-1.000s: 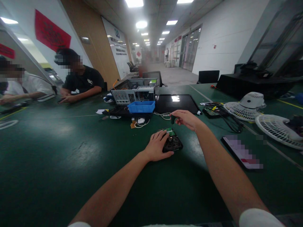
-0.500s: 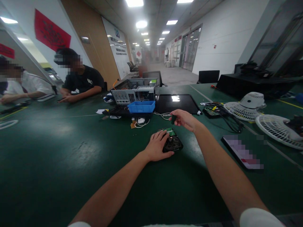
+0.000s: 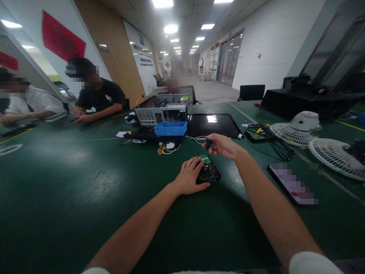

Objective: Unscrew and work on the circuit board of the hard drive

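Observation:
My left hand (image 3: 190,177) lies spread over a black hard drive (image 3: 210,173) on the table, thumb along the near edge and fingers across its left part. A green circuit board (image 3: 204,158) shows at the drive's far end, and a small round metal part is visible in its middle. Above and beyond the drive, my right hand (image 3: 224,145) is closed in a pinch. Between thumb and fingers it has a small dark green piece (image 3: 208,144), apart from the drive; its kind cannot be made out.
Beyond my hands stand an open computer case (image 3: 161,112), a blue plastic tray (image 3: 171,129) and a flat black screen (image 3: 213,125). White cables lie near the tray. To the right are a phone (image 3: 291,184), black cables and white fan parts (image 3: 293,131). Two people sit at the left.
My right hand has turned slightly, and the dark green piece in it is tilted differently. My left hand and the hard drive have stayed in place.

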Demonstrator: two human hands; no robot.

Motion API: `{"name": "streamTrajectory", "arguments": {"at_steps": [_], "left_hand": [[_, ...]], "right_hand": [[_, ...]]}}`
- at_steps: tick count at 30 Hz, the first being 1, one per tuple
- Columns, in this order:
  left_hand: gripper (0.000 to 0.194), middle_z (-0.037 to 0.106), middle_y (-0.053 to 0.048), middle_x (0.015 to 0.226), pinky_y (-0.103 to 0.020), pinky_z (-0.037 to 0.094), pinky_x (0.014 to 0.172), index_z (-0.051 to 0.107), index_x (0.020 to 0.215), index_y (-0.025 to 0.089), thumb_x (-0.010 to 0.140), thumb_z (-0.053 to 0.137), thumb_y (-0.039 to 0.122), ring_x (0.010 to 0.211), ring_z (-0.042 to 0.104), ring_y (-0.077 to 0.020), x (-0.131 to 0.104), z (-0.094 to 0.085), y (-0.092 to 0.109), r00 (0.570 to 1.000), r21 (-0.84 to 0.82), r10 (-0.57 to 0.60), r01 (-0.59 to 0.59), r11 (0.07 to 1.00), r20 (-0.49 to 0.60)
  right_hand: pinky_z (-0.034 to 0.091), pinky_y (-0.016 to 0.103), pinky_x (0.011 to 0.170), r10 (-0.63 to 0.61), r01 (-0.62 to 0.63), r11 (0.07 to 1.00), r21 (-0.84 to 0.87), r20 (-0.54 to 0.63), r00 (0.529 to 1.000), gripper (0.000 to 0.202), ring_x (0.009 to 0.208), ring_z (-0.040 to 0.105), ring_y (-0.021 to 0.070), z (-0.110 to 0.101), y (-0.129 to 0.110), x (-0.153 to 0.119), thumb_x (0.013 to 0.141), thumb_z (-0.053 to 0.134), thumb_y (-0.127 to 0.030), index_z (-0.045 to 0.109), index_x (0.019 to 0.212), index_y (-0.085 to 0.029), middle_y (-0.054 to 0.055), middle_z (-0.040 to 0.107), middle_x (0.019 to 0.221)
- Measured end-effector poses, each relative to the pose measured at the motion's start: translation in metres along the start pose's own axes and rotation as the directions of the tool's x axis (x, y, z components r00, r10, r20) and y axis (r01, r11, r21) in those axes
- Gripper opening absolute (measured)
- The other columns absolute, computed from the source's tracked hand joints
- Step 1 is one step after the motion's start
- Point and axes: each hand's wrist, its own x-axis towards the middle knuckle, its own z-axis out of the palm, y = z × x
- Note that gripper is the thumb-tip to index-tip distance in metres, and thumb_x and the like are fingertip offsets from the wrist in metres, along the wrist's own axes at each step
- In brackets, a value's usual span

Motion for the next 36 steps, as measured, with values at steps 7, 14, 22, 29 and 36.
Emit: {"name": "streamTrajectory", "arguments": {"at_steps": [7,14,22,29,36], "left_hand": [[0.098,0.029,-0.013,0.162,-0.058,0.020,0.119,0.026,0.158,0.026,0.080,0.062,0.073,0.148,0.023,-0.0392,-0.0004,-0.0003,0.0000,1.000,-0.001,-0.008,0.008,1.000,0.003],[0.099,0.028,-0.014,0.162,-0.057,0.020,0.120,0.025,0.159,0.024,0.082,0.059,0.075,0.149,0.023,-0.0383,-0.0007,-0.0019,0.0003,1.000,0.020,-0.003,0.003,1.000,0.018],[0.099,0.028,-0.013,0.162,-0.058,0.020,0.119,0.025,0.159,0.024,0.081,0.059,0.076,0.148,0.023,-0.0384,-0.0004,-0.0012,0.0004,1.000,0.021,-0.010,0.009,1.000,0.018],[0.099,0.028,-0.015,0.162,-0.057,0.021,0.119,0.025,0.159,0.022,0.082,0.057,0.077,0.148,0.023,-0.0383,-0.0006,-0.0011,0.0004,1.000,0.038,-0.002,0.001,0.999,0.022],[0.100,0.029,-0.015,0.162,-0.057,0.020,0.119,0.025,0.160,0.023,0.082,0.058,0.076,0.148,0.023,-0.0384,-0.0001,-0.0013,0.0006,1.000,0.027,-0.002,0.001,1.000,0.023]], "right_hand": [[0.031,0.023,0.043,-0.087,0.082,0.992,-0.100,-0.046,0.995,0.024,0.054,0.047,0.0101,-0.0041,-0.0015,0.0016,0.086,0.062,-0.034,0.073,0.101,-0.018,0.007,0.069,0.086],[0.039,0.024,0.047,-0.079,0.081,0.996,0.025,-0.070,0.994,0.014,0.056,0.051,0.0115,-0.0020,-0.0008,0.0014,0.085,0.061,-0.026,0.067,0.091,-0.015,0.012,0.074,0.099],[0.044,0.024,0.049,-0.101,0.101,0.995,0.004,-0.028,0.994,0.024,0.059,0.059,0.0132,-0.0007,-0.0007,0.0004,0.085,0.068,-0.029,0.067,0.108,-0.022,0.007,0.072,0.091],[0.036,0.022,0.046,-0.223,0.192,0.964,-0.185,-0.168,0.960,0.017,0.055,0.051,0.0087,-0.0021,0.0018,0.0048,0.081,0.070,-0.030,0.073,0.087,-0.016,0.005,0.069,0.081],[0.032,0.022,0.042,-0.243,0.195,0.946,-0.258,-0.166,0.956,0.015,0.052,0.050,0.0087,-0.0016,0.0030,0.0062,0.082,0.064,-0.029,0.069,0.078,-0.015,0.009,0.074,0.089]]}}
